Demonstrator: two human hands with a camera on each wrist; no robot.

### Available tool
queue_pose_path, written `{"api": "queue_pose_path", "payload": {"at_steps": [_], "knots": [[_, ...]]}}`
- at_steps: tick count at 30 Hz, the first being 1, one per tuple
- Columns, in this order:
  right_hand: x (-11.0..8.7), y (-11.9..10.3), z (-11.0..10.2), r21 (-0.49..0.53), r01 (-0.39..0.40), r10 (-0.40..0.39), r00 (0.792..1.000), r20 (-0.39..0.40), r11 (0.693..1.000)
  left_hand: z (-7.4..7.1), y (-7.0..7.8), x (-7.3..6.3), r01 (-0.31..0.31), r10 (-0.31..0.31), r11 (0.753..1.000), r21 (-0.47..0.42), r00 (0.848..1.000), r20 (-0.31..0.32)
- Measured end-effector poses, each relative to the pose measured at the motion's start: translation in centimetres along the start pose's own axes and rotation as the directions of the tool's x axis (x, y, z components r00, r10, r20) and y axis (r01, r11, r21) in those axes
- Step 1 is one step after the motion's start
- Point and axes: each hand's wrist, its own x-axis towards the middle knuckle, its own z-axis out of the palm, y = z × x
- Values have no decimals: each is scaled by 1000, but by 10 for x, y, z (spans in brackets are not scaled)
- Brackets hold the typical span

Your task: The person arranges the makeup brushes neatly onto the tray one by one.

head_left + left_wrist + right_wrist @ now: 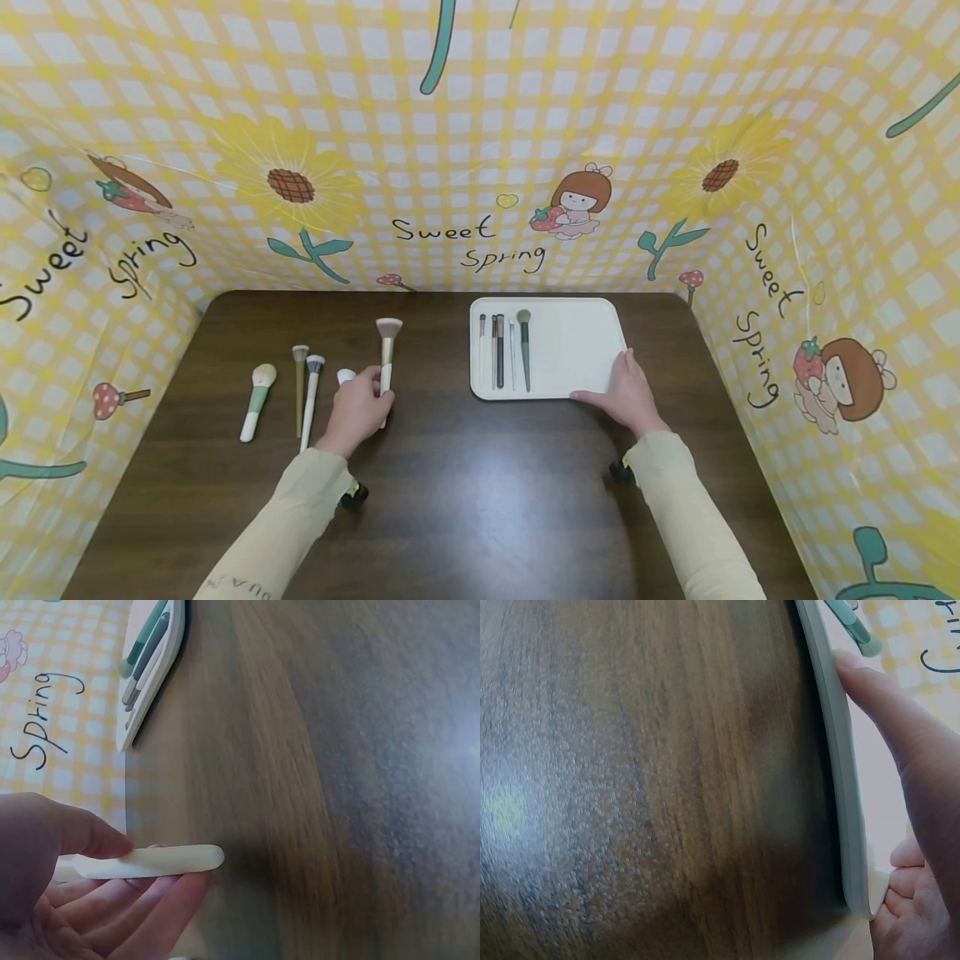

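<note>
My left hand (358,412) pinches a makeup brush (387,337) between thumb and fingers, its flat pale bristles pointing away from me. The left wrist view shows the rounded end of its cream handle (169,859) past my fingers. On the right, my right hand (626,393) holds the front right corner of a white tray (573,350), thumb on the front rim and fingers at the right side. Inside the tray's left half, several slim brushes lie side by side, among them a dark green brush (526,350).
Left of my left hand lie a fluffy brush with a green-and-white handle (258,404), an olive-handled brush (299,387) and a white-handled brush (311,396). Another white brush tip (346,376) is partly hidden by that hand. Checked cloth (420,167) surrounds the dark wooden table (480,517).
</note>
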Motion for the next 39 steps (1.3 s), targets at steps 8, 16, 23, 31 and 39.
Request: {"api": "queue_pose_path", "payload": {"at_steps": [8,16,23,31,39], "knots": [[1,0,-2,-1,6,-6,1000,-6,1000,3,7,6,-50,49,997,-53,999,-24],[1,0,-3,-5,2,-2,1000,-7,1000,6,16,10,-83,83,994,-77,997,-9],[1,-1,-3,-2,-5,5,1000,-6,1000,12,23,12,-109,106,990,-94,994,-33],[0,-1,-3,-1,-9,9,1000,0,1000,18,29,13,-115,110,986,-119,993,-41],[0,0,-1,-2,-17,17,1000,3,1000,29,35,16,-112,106,979,-171,993,-48]]}}
